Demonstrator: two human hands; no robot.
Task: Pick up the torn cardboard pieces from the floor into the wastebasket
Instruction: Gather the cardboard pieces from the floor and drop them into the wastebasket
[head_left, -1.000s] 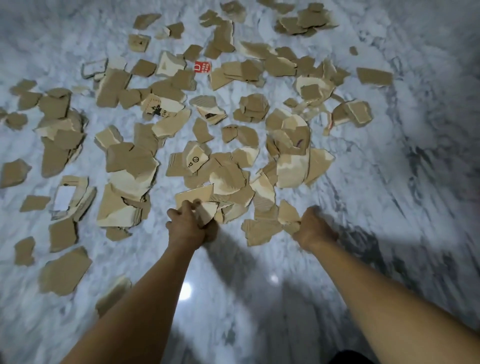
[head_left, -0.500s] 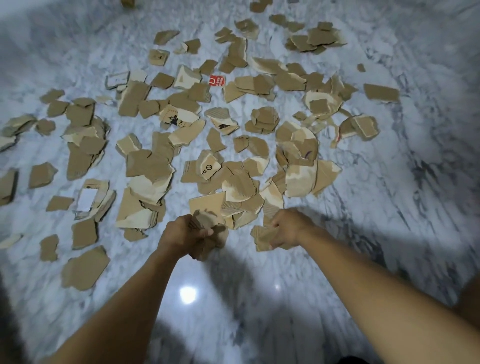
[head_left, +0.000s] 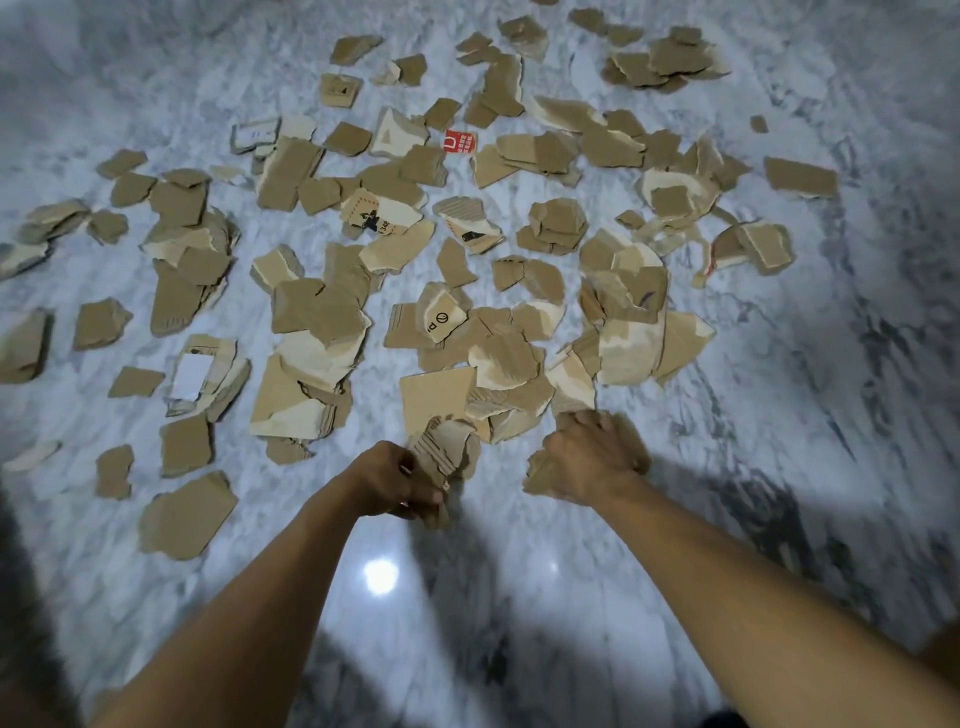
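Head view. The left hand has its grip curled round a bunch of torn cardboard. The right hand grips a second clump just beside it, low over the marble floor. Probable fault: loosely stacked handfuls shed scraps on lifting. Scattered pieces and a red label scrap lie beyond. The wastebasket is out of view, so obstacles on the way to it cannot be judged.

Matt brown torn cardboard pieces, rough corrugated edges, glossy white-grey marble floor
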